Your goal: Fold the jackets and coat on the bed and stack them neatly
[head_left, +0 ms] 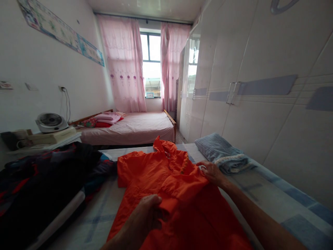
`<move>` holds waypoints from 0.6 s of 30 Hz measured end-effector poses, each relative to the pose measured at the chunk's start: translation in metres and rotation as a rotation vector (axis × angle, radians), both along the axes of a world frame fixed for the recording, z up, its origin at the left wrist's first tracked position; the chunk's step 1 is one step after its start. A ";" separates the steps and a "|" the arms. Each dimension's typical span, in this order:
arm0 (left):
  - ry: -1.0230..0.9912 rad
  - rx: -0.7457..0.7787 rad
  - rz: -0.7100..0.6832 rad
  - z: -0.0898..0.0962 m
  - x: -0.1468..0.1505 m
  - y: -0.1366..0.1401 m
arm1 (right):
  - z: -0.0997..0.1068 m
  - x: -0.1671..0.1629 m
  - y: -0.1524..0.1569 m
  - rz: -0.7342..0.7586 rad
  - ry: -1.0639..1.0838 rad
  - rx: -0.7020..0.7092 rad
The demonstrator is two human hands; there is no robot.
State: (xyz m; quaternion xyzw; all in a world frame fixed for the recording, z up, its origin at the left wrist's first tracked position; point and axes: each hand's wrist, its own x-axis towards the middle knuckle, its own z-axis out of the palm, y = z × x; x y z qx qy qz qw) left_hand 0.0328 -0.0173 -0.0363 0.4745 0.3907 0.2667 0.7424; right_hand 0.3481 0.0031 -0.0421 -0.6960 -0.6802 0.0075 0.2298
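An orange jacket [145, 173] lies spread on the near bed, its collar pointing away from me. My left hand [147, 213] is closed on a fold of the jacket, perhaps a sleeve end, over the middle of its front. At the jacket's right shoulder edge, my right hand [212, 173] pinches the orange cloth, with a small white patch showing by the fingers. The lower part of the jacket runs out of view at the bottom.
Folded blue-grey jeans [221, 152] rest on the bed to the right. Dark clothes [59, 184] are heaped at left. Beyond them, a fan [51, 122] stands on a side table. A second bed [140, 126] is under the window; white wardrobes [221, 69] line the right.
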 end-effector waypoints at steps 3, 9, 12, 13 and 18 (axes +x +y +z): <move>0.199 0.005 -0.160 -0.005 -0.005 -0.007 | 0.007 -0.003 0.012 0.010 -0.065 0.013; 0.270 0.164 -0.374 -0.021 -0.008 -0.008 | 0.016 -0.028 0.042 0.101 -0.237 -0.022; 0.231 0.220 -0.401 -0.015 -0.009 -0.006 | 0.017 -0.027 0.057 0.071 -0.274 -0.027; 0.220 0.235 -0.391 -0.012 -0.009 -0.005 | 0.018 -0.024 0.062 0.047 -0.276 -0.023; 0.193 0.240 -0.368 -0.003 0.003 0.008 | 0.030 0.002 0.088 -0.099 -0.234 0.013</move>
